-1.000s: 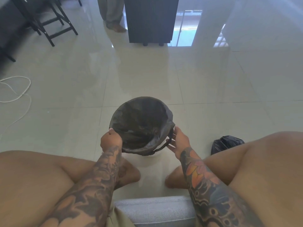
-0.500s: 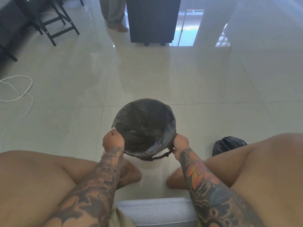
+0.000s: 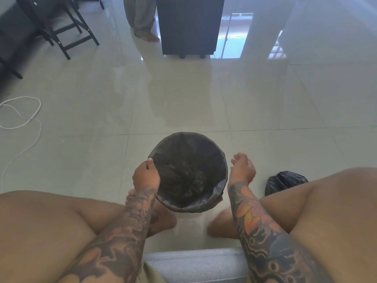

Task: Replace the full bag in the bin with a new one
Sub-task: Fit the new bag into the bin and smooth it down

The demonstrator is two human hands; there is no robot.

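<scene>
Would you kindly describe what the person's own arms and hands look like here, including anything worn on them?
Both arms are bare, with no sleeves, gloves, watch or rings visible. The left forearm carries dense dark tattooing in swirling shapes down to the wrist. The right forearm is tattooed too, with an orange and red flower amid dark wave-like patterns. The left hand and right hand look unmarked.

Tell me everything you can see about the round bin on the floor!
The bin is small and round, standing upright on the shiny tiled floor between the person's feet. A thin, crinkly black bag lines it, folded over the rim all the way round, so the bin's own material hardly shows. The inside looks dark and seems empty. The left hand pinches the bag at the near-left rim. The right hand hovers open beside the right rim, not touching.
</scene>
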